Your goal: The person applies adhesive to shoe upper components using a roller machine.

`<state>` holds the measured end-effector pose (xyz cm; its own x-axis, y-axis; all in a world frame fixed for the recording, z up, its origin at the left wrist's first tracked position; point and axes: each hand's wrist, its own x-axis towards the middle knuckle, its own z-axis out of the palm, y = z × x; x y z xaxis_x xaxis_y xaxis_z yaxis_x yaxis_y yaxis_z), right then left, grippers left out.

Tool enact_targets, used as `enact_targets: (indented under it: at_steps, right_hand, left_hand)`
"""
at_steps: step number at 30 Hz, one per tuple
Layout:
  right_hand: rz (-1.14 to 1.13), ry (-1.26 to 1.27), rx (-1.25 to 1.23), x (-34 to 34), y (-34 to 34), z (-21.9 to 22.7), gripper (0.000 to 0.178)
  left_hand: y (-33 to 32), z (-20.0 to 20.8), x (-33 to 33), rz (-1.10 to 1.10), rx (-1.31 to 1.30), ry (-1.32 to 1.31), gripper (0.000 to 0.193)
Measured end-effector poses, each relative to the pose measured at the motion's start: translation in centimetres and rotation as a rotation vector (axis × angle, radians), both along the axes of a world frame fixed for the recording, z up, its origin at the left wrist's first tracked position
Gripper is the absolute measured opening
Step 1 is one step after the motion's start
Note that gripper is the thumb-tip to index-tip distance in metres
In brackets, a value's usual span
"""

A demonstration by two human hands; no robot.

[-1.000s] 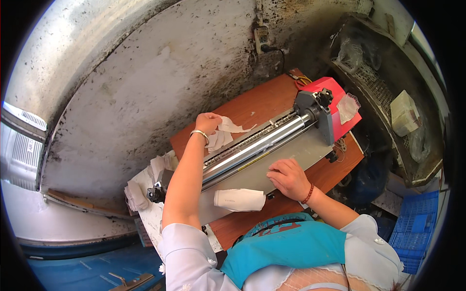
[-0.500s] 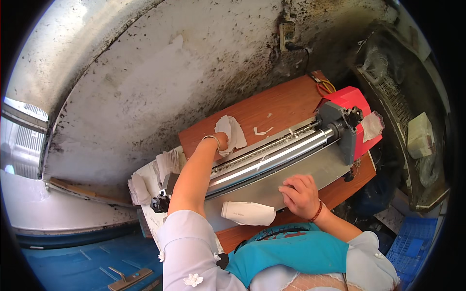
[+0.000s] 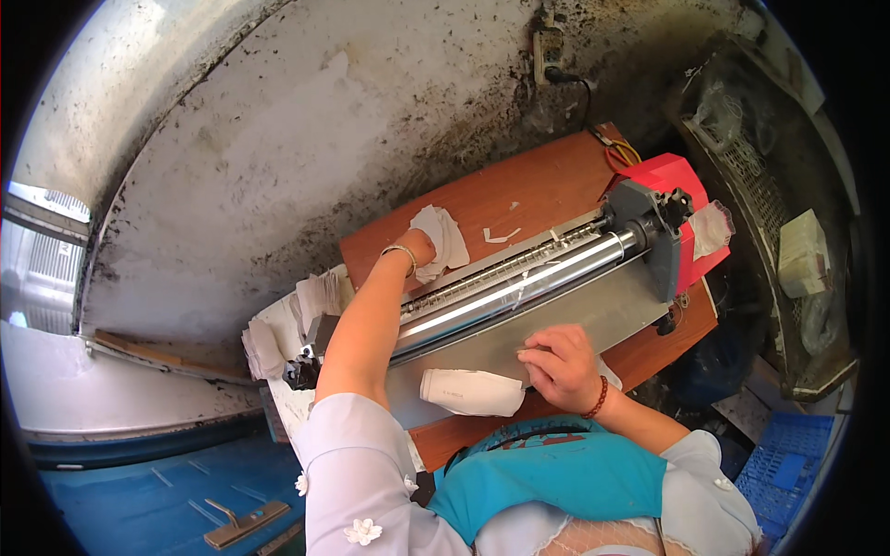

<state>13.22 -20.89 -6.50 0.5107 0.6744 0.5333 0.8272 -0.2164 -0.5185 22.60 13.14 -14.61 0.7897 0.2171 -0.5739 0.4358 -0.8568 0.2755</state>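
Observation:
My left hand (image 3: 420, 247) reaches past the machine, its fingers curled on the left side of a loose pile of flat white pieces (image 3: 445, 239). The fingertips are partly hidden. In front of the long metal roller (image 3: 519, 285), my right hand (image 3: 561, 367) hovers over the steel plate (image 3: 464, 349), thumb and fingers drawn together. Whatever they may hold is too small to make out. Left of this hand lies a stack of curved white pieces (image 3: 471, 392) near the plate's front edge. A white flap (image 3: 610, 372) shows beside my right wrist.
The roller machine has a red end housing (image 3: 667, 176) on the right. It stands on a brown wooden table (image 3: 519, 190) against a stained wall. More white stacks (image 3: 318, 295) stand at the left end. White scraps (image 3: 502, 235) lie behind the roller. A blue crate (image 3: 788, 463) sits lower right.
My right hand has shifted slightly left, closer to the white stack, and a white flap has come into sight by its wrist. My left hand stays at the pile. The view has tilted slightly.

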Motion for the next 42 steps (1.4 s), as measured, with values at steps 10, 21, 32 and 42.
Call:
enact_targets:
  at_steps: [10,21,32,42]
  right_hand:
    - [0.25,-0.149,-0.16,-3.1,2.8,0.9,0.041]
    - [0.283,-0.274,-0.168,-4.6,2.7,1.1,0.035]
    - [0.24,-0.445,-0.213,-5.5,2.5,0.9,0.03]
    - [0.315,-0.418,-0.25,-4.8,1.8,1.2,0.038]
  left_hand:
    - [-3.2,6.6,-2.6,-0.072,-0.181,-0.253,0.032]
    - [-7.0,10.3,-9.5,-0.081,-0.323,-0.562,0.03]
    - [-7.7,9.6,-11.0,-0.011,-0.327,-0.653,0.029]
    - [-9.0,9.8,-10.5,0.032,-0.353,-0.608,0.028]
